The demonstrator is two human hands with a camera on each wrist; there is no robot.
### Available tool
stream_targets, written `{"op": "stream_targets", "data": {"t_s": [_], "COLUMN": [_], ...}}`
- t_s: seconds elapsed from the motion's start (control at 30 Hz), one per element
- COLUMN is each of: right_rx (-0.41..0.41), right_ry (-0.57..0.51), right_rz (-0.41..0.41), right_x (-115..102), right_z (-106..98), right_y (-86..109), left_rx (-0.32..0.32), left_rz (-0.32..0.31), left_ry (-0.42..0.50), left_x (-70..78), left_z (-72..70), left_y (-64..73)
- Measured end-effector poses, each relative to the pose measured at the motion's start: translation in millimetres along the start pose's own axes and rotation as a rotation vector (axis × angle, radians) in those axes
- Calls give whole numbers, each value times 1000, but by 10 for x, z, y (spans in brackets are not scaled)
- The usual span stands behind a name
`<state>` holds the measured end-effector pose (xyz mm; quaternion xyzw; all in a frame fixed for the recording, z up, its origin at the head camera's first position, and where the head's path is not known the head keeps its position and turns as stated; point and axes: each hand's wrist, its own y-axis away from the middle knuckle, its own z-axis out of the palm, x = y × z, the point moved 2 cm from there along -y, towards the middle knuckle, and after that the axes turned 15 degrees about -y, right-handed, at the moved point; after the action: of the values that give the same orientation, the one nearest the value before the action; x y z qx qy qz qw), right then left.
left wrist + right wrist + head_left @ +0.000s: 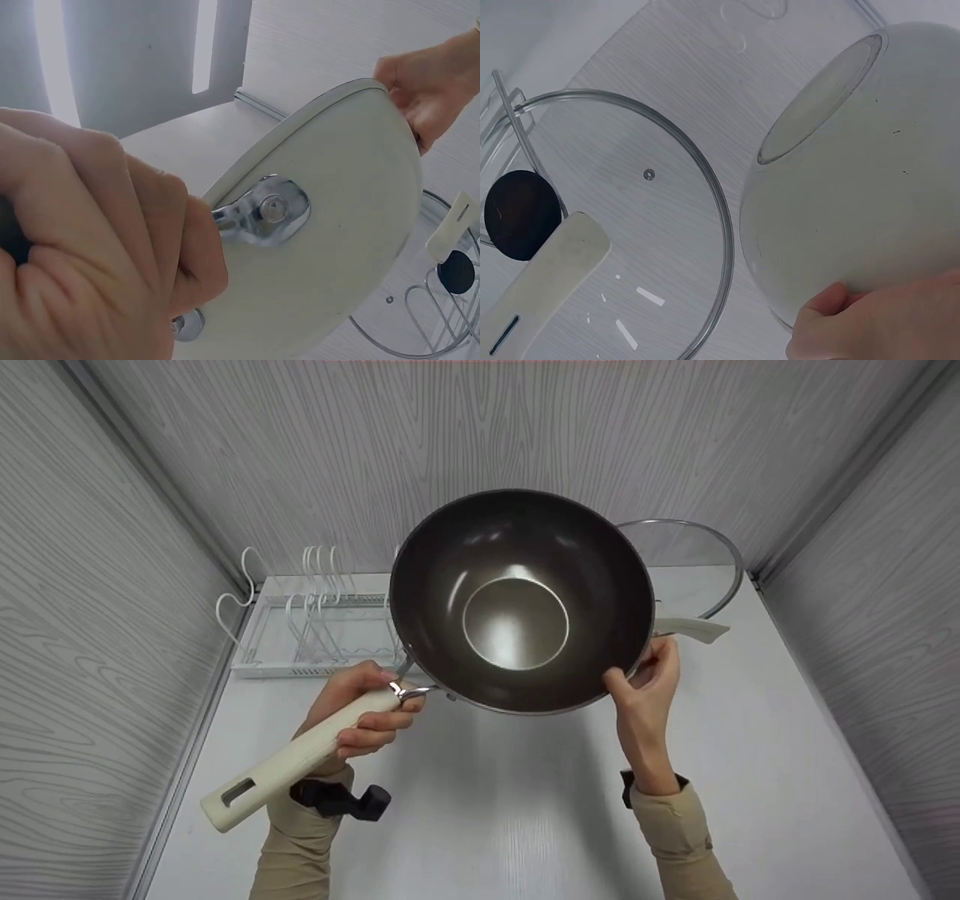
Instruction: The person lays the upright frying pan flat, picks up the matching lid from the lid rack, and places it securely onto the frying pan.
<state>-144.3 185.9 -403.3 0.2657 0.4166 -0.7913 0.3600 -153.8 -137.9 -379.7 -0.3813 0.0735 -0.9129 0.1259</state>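
A wok (517, 622) with a dark inside and a cream outside is held up above the white table, its inside tilted toward the head camera. My left hand (367, 716) grips its cream handle (300, 757) near the metal bracket. At the lower right rim, my right hand (649, 690) pinches the wok between thumb and fingers, thumb on the inner side. In the left wrist view, the wok's cream outside (337, 217) and a riveted metal bracket (274, 210) show. The right wrist view shows the ring on its base (821, 97).
Behind the wok at right stands a glass lid (727, 247) with a metal rim and cream handle (694, 628). A wire stand (517, 120) and a dark round knob (523, 214) are beside it. White dish rack (322, 634) at back left; grey panels enclose the table.
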Motion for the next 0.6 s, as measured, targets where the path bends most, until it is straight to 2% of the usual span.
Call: {"op": "stream_targets", "data": {"t_s": [0.3, 0.43, 0.6], "right_rx": [40, 59, 85], "right_ry": [5, 37, 105], "right_rz": [11, 45, 89], "right_x": [17, 44, 60], "right_z": [-116, -193, -272], "right_y": [229, 321, 420], "left_rx": [46, 73, 71], "left_rz": [-37, -51, -90], "left_ry": [-5, -14, 30], "left_x": [-122, -194, -295], "left_z": [-85, -134, -199], "left_y": [32, 50, 69]}}
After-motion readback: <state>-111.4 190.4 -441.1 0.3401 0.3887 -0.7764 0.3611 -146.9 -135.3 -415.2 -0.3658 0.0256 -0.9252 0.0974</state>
